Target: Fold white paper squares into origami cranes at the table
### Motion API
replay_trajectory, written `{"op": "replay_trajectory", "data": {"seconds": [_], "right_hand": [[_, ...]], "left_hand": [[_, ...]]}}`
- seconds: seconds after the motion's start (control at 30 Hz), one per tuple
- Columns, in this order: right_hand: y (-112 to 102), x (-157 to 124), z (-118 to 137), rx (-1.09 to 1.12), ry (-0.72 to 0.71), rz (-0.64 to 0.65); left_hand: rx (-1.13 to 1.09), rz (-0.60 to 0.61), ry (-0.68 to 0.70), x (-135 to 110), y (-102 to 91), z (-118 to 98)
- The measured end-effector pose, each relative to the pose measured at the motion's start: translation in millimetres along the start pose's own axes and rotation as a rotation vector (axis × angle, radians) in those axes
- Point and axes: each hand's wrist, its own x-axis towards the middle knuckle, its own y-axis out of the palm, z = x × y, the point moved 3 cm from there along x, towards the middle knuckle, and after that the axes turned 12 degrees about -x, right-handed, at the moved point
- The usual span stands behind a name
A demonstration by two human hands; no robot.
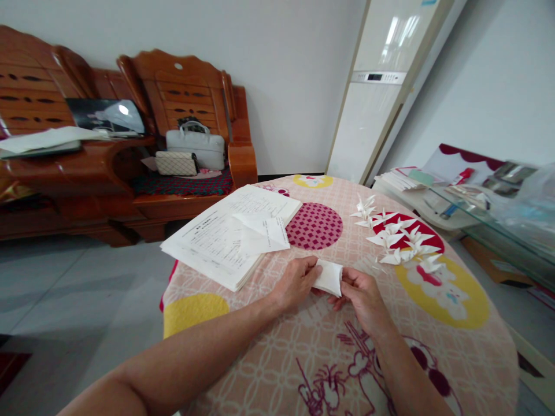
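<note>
Left fingers (310, 263) and right fingers (353, 277) hold a folded paper (328, 278) over the tablecloth (269, 352), near white paper cranes (389, 238).

Folded white paper (328, 277) is held between left hand (297, 282) and right hand (361, 294).

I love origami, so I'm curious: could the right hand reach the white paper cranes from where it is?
Probably yes: the paper cranes lie just beyond the right hand, with nothing tall between. It would likely need to release the folded paper first.
</note>
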Motion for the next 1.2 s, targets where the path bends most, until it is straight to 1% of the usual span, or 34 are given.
{"op": "replay_trajectory", "data": {"seconds": [0.1, 0.2, 0.3, 0.37, 0.43, 0.53, 0.6, 0.67, 0.73, 0.8, 0.9, 1.0, 1.07, 1.13, 1.2], "right_hand": [[-0.7, 1.4, -2.5, -0.027, 0.009, -0.054], [-1.9, 2.5, -5.5, -0.071, 0.012, -0.096], [-3.8, 2.3, -6.8, -0.12, -0.007, -0.127], [-5.2, 1.7, -6.8, -0.135, -0.014, -0.144], [-6.2, 1.1, -6.4, -0.15, -0.011, -0.154], [-6.9, 0.0, -4.6, -0.214, 0.0, -0.176], [-6.5, -0.6, -3.0, -0.262, 0.009, -0.189], [-5.4, -0.8, -1.6, -0.289, 0.012, -0.189], [-4.5, -0.6, -1.0, -0.308, 0.004, -0.174], [-4.4, 0.1, -1.5, -0.327, -0.018, -0.149], [-5.4, 1.2, -5.3, -0.326, -0.028, -0.067], [-6.0, 1.7, -11.3, -0.292, 0.015, 0.045], [-5.7, 1.6, -13.7, -0.271, 0.042, 0.097], [-5.5, 1.3, -14.0, -0.262, 0.056, 0.105], [-5.4, 1.1, -13.0, -0.263, 0.063, 0.08]], "left_hand": [[0.083, 0.057, 0.037, -3.1, 1.8, -4.7], [0.126, 0.142, 0.044, -5.3, 4.0, -7.7], [0.077, 0.226, 0.003, -5.0, 5.7, -6.3], [0.038, 0.251, -0.043, -3.8, 5.5, -4.1], [-0.004, 0.256, -0.051, -2.9, 4.6, -3.6], [-0.066, 0.219, -0.005, -4.5, 4.2, -6.5], [-0.06, 0.176, 0.013, -7.8, 6.5, -8.2], [0.006, 0.127, 0.051, -11.2, 10.7, -9.4], [0.11, 0.063, 0.128, -13.0, 14.2, -10.1], [0.198, 0.002, 0.174, -12.0, 14.7, -9.0], [0.263, -0.029, 0.143, -7.1, 9.3, -5.3], [0.258, -0.029, 0.092, -3.1, 1.0, -4.2], [0.25, -0.034, 0.064, -2.0, -2.9, -4.6], [0.247, -0.039, 0.035, -1.3, -4.6, -4.3], [0.231, -0.043, 0.01, -0.3, -5.3, -2.8]]}}
